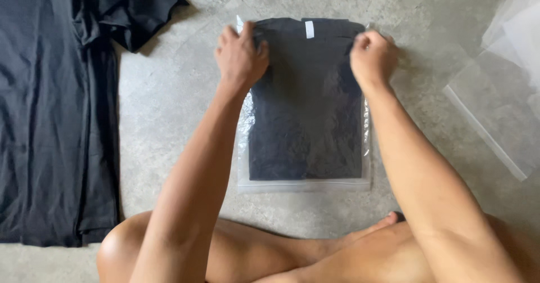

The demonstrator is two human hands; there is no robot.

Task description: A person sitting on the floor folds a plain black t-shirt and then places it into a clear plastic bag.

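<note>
**Both hands gripping the far end of a bagged shirt**

The person's bare legs (236, 255) are lying crossed nearest the camera, along the near edge of the grey concrete floor (169, 103). Just beyond them a folded dark shirt (306, 103) is lying flat inside a clear plastic bag (304, 186), with the bag's closed end pointing toward the legs and a small white label (309, 29) showing at the shirt's far end.

Both arms are reaching straight out over the bag's long sides. The left hand (241, 55) is sitting on the far left corner, knuckles up, its fingers curled and pinching the bag's edge together with the shirt beneath. The right hand (372, 55) is mirroring it on the far right corner, fingers clenched around the edge there. The shirt is lying between the two fists, its far corners under the fingers.

A spread dark garment (50, 109) is covering the floor's left edge, and more clear bags (500, 97) are lying near the right edge.
</note>
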